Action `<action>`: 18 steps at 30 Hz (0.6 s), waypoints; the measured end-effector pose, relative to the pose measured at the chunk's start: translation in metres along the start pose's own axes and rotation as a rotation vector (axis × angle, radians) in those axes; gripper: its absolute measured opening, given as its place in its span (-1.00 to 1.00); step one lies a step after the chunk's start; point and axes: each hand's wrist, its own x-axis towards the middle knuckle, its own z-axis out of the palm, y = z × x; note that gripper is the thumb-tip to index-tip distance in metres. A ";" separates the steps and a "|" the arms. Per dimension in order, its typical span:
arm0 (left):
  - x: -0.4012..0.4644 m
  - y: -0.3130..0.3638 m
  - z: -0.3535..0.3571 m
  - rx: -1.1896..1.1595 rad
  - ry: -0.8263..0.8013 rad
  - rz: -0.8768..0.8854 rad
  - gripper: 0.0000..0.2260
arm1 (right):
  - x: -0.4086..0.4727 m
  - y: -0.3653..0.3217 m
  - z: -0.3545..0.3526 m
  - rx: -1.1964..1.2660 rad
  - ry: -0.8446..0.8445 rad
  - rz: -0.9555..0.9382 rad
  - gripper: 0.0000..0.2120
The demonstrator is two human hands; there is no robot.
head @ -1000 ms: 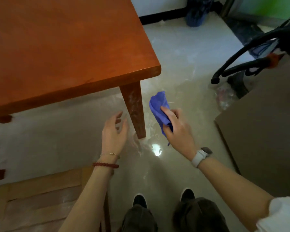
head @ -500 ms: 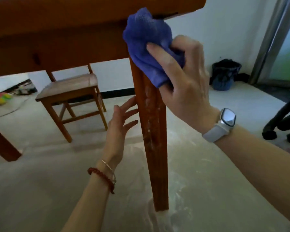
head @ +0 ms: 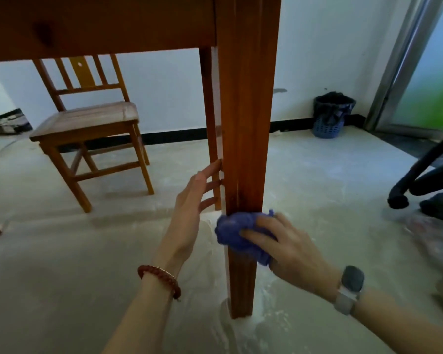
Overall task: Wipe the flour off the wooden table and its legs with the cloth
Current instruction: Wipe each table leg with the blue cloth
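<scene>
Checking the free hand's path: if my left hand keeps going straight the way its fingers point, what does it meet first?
The open left hand points right and slightly up; its fingertips are already at the near reddish-brown wooden table leg, so that leg comes first. Whether they touch it yet is unclear.

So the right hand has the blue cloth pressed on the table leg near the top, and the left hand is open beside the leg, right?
Not quite. The head view shows the right hand pressing the blue cloth low on the table leg, near the floor, not near the top. The left hand is open beside the leg, as you said.
</scene>
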 end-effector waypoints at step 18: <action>-0.020 -0.055 0.006 -0.046 0.020 -0.178 -0.67 | -0.065 -0.017 0.062 -0.179 -0.141 -0.076 -0.72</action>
